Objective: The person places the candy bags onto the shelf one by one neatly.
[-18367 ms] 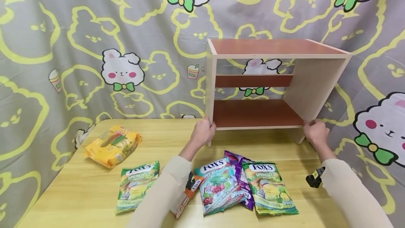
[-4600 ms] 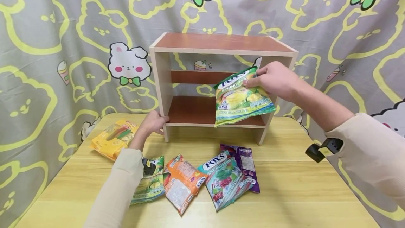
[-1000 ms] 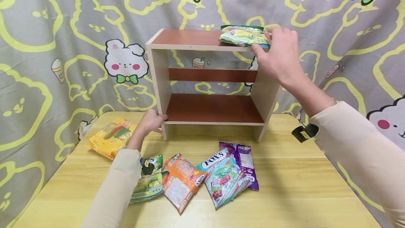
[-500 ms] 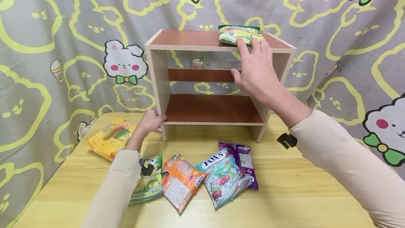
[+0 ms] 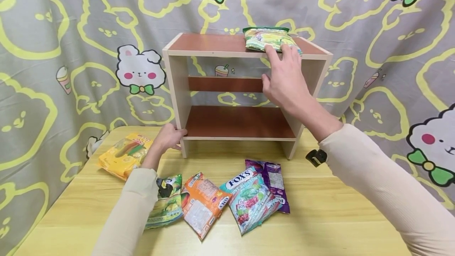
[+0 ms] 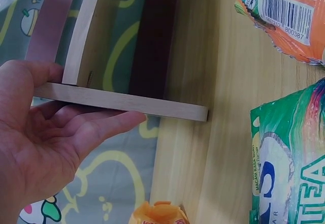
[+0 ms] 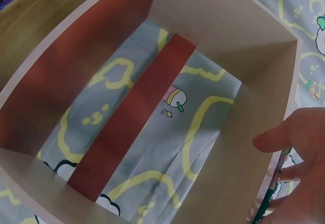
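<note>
A small two-tier wooden shelf (image 5: 209, 42) with reddish-brown boards and pale edges stands at the back of the table. On the right part of its top board lies a green-and-yellow candy bag (image 5: 266, 36). My right hand (image 5: 287, 82) reaches up in front, its index and other fingers resting on the bag's near side, thumb apart below the board edge. In the right wrist view, the right hand (image 7: 302, 163) is beside the top board. My left hand (image 6: 38, 137) grips the shelf's left side panel (image 6: 127, 101), thumb on one face and fingers on the other.
On the table before the shelf lie a second green candy bag (image 5: 167, 210), partly behind the left sleeve, an orange bag (image 5: 204, 206), and a teal bag (image 5: 250, 200) overlapping a purple one (image 5: 279, 187). A yellow packet (image 5: 122, 155) lies far left. A patterned curtain (image 5: 89, 31) hangs behind.
The shelf was moved left earlier. The green bag went from my right hand's hold onto the top board; that hand then shifted to its front, and the bag slid slightly left.
</note>
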A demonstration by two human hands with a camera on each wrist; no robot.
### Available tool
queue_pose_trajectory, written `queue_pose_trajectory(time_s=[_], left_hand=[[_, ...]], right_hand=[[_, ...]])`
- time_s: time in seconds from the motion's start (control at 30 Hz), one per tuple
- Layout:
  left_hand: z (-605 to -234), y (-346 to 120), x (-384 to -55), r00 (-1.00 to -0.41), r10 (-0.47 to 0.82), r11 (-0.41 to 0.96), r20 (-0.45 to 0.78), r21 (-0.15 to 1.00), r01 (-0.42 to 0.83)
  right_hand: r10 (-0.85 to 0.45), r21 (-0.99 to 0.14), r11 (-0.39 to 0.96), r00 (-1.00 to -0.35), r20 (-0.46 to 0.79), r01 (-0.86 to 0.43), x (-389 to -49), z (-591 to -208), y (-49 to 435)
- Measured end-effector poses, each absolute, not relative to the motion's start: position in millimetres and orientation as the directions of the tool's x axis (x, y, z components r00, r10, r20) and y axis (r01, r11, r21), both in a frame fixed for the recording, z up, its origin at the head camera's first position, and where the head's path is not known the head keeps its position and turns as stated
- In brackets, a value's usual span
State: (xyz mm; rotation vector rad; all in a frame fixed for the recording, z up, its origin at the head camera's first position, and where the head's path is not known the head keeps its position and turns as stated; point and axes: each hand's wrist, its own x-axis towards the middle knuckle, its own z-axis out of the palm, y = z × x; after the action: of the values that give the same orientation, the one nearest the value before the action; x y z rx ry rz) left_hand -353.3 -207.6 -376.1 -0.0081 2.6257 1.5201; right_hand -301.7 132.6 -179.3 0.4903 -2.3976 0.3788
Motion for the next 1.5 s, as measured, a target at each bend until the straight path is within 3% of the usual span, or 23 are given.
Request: queue_pose_trajectory(time_s=[0.37, 1.17, 1.5], left_hand=[[-377, -205, -353, -0.994, 0.054, 0.518, -0.09, 0.854, -0.05], [-378, -207, -354, -0.995, 0.06, 0.524, -0.084, 0.851, -0.04], [-377, -209, -355, -0.993, 0.055, 0.522, -0.104, 0.851, -0.06]], right_hand=[[-0.238, -0.127, 0.904, -0.729, 0.641, -0.407, -305, -184, 112], [-0.219, -0.095, 0.942, -0.806, 0.55, -0.321, -312, -187, 7], [-0.226, -0.056, 0.95, -0.803, 0.551, -0.306, -311, -188, -22]])
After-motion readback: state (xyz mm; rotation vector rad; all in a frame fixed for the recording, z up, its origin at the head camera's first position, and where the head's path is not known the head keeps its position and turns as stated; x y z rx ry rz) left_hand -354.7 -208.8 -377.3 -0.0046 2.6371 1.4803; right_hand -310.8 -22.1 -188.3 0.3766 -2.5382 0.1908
